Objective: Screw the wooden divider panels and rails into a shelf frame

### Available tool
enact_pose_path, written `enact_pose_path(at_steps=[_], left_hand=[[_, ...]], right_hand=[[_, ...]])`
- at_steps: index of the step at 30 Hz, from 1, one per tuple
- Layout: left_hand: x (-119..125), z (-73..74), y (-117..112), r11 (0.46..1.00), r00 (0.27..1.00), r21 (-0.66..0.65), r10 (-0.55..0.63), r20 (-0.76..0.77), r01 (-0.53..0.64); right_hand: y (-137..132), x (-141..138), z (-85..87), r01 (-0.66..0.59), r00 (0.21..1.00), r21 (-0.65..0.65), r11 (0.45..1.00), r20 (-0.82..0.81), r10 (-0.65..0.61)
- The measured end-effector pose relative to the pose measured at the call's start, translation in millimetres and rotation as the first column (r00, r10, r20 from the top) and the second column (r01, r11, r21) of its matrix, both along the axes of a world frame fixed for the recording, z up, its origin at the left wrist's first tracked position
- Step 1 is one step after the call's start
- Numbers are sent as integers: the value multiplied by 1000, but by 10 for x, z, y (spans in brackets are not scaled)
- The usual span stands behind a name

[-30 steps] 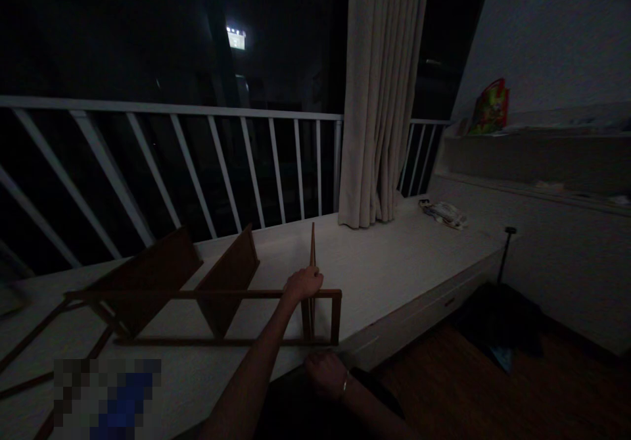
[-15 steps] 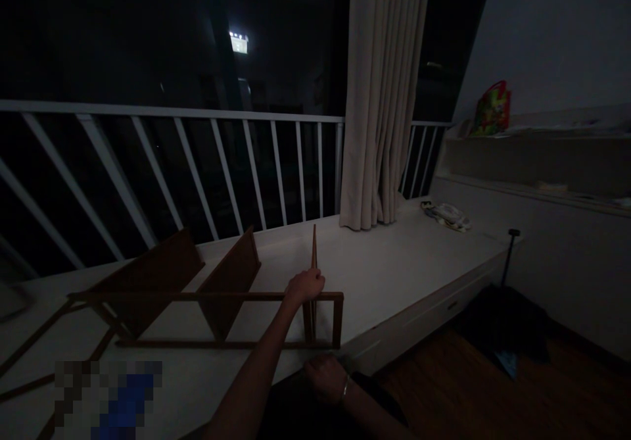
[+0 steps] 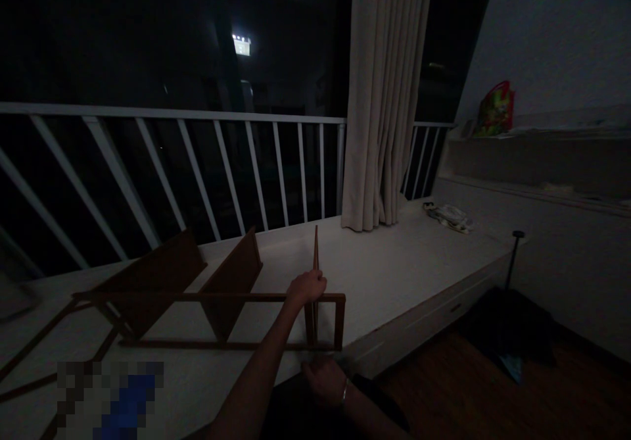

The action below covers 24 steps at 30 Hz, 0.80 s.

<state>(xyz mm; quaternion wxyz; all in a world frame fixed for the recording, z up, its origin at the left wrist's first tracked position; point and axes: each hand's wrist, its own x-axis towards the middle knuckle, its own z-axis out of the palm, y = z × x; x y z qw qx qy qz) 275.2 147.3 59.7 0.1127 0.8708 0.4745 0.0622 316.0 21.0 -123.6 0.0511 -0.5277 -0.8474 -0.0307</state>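
A brown wooden shelf frame [image 3: 271, 297] lies on its side on the white ledge, its shelf boards standing on edge. My left hand [image 3: 306, 285] is closed around the shelf board [image 3: 316, 256] nearest the frame's right end, at the upper rail. Below the lower rail, my right hand [image 3: 324, 379], with a bracelet at the wrist, is curled close to the frame's front corner. Its fingers are in deep shadow, and whatever they hold cannot be made out. Two wider boards [image 3: 231, 287] stand across the frame further left.
Behind the white ledge [image 3: 394, 262] run a white railing [image 3: 276, 119] and a beige curtain [image 3: 384, 98]. A crumpled cloth item [image 3: 449, 217] lies at the ledge's far end. On the floor at right sits a dark heap [image 3: 513, 325] with an upright rod [image 3: 513, 259]. A red bag [image 3: 495, 110] rests on a wall shelf.
The whole view has shifted very slightly. Both hands keep their places at the shelf frame, and the frame lies as before.
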Motion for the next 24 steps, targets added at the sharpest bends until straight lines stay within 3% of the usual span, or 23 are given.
enact_pose_path(at_steps=[9,16,24], left_hand=[[-7,-36,31,1000,1000,12,-20,13,20],[-3,-40,45,1000,1000,2,-16,11,16],[-1,22,-14,1000,1000,-3,0,-12,0]], right_hand=[[-28,0,5,23,1000,39,999,5,-23],[-66,75,74,14,999,-37,999,-42,-16],[-22,183,-55,5,1000,-54,999,-16,-5]])
